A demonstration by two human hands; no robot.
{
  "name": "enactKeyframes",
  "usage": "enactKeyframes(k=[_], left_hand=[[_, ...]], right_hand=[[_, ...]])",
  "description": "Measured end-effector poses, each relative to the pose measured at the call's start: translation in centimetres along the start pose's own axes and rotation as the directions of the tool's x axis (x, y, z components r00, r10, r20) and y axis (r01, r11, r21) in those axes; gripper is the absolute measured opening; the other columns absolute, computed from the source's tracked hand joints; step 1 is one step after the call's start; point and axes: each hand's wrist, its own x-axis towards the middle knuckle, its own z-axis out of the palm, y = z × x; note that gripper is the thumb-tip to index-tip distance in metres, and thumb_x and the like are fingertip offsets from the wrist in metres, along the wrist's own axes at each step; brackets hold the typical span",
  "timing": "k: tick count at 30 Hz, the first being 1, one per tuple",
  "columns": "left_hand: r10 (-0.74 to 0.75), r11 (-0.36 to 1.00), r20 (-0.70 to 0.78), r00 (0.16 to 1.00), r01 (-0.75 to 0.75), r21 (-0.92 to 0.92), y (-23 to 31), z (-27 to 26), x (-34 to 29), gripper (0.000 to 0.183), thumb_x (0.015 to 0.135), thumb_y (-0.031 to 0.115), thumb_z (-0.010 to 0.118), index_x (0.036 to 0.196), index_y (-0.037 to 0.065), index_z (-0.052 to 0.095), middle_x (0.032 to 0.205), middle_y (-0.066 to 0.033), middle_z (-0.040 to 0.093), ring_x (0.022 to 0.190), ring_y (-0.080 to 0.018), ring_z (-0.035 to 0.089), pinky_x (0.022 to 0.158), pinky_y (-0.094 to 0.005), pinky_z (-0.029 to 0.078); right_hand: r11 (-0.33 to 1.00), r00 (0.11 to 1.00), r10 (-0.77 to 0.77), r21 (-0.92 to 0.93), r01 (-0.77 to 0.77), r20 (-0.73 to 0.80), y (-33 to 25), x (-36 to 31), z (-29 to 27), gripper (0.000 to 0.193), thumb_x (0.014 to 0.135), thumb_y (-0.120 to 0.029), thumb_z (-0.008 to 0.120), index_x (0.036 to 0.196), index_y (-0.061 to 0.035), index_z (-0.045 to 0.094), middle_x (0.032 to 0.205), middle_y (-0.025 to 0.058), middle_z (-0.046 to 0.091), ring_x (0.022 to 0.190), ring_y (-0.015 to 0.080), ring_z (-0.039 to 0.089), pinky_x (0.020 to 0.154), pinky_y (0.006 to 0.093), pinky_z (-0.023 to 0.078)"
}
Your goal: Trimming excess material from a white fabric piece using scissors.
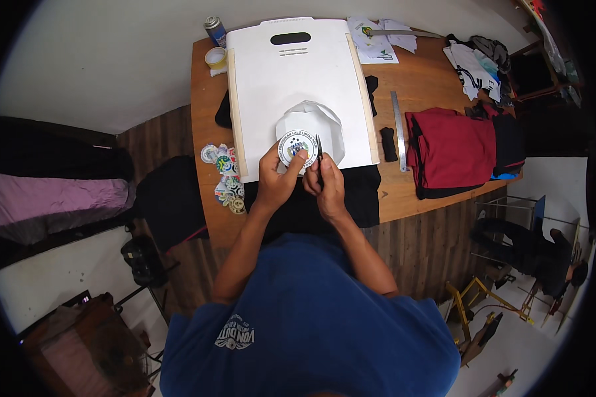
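My left hand (276, 180) pinches a round emblem sticker (290, 141), white-rimmed with a coloured design in its middle, the thumb lying over its face. In my right hand (329, 190) is a pair of dark scissors (319, 151), blades pointing away from me along the emblem's right edge. A curled offcut of white paper (328, 126) lies just behind and around the emblem. Both hands are over the near edge of a large white board (261, 86) with a dark slot at its far end. Black cloth (361, 188) sticks out from under the board.
Several cut emblems (226, 173) lie left of the board. A tape roll (216, 57) and a spray can (214, 30) stand behind them. To the right are a steel ruler (398, 129), folded dark red clothing (447, 152) and printed sheets (376, 49). Another person (543, 255) is at far right.
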Motion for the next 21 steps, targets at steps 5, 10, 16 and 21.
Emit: enactKeyframes(k=[5, 10, 16, 21], left_hand=[[-0.007, 1.0, 0.005, 1.0, 0.007, 0.008, 0.3, -0.08, 0.1, 0.016, 0.087, 0.01, 0.061, 0.097, -0.002, 0.061, 0.087, -0.0065, 0.064, 0.081, -0.0106, 0.059, 0.072, -0.0253, 0.047], [-0.018, 1.0, 0.007, 1.0, 0.018, -0.018, 0.36, -0.09, 0.06, 0.016, 0.086, 0.009, 0.061, 0.096, -0.002, 0.061, 0.087, -0.0065, 0.064, 0.081, -0.0109, 0.059, 0.072, -0.0254, 0.048], [-0.007, 1.0, 0.011, 1.0, 0.007, -0.005, 0.19, -0.17, 0.11, 0.015, 0.086, 0.009, 0.061, 0.097, -0.003, 0.061, 0.088, -0.0065, 0.064, 0.081, -0.0105, 0.059, 0.072, -0.025, 0.048], [-0.027, 0.999, 0.012, 1.0, 0.027, -0.041, 0.31, -0.08, 0.02, 0.016, 0.086, 0.009, 0.061, 0.098, -0.003, 0.061, 0.088, -0.0065, 0.064, 0.081, -0.0106, 0.059, 0.072, -0.0248, 0.048]], right_hand=[[1.0, 1.0, -0.003, -0.006, 0.003, 0.016, -0.14, -0.01, -0.03, 0.035, 0.102, -0.036, 0.029, 0.086, -0.0078, 0.042, 0.058, -0.0015, 0.033, 0.046, 0.007, 0.027, 0.044, 0.0218, 0.026], [1.0, 1.0, -0.002, 0.002, 0.002, 0.017, -0.01, 0.0, 0.03, 0.034, 0.102, -0.035, 0.029, 0.086, -0.0078, 0.042, 0.058, -0.0014, 0.033, 0.046, 0.0071, 0.026, 0.044, 0.0219, 0.026], [1.0, 1.0, -0.019, -0.011, 0.019, 0.022, 0.11, 0.05, 0.08, 0.034, 0.102, -0.035, 0.029, 0.086, -0.008, 0.042, 0.057, -0.0014, 0.032, 0.046, 0.0071, 0.026, 0.044, 0.0219, 0.026], [1.0, 1.0, -0.001, 0.024, 0.001, 0.014, 0.2, -0.08, 0.15, 0.034, 0.102, -0.036, 0.029, 0.087, -0.0083, 0.042, 0.057, -0.0016, 0.032, 0.046, 0.0072, 0.025, 0.044, 0.0221, 0.025]])
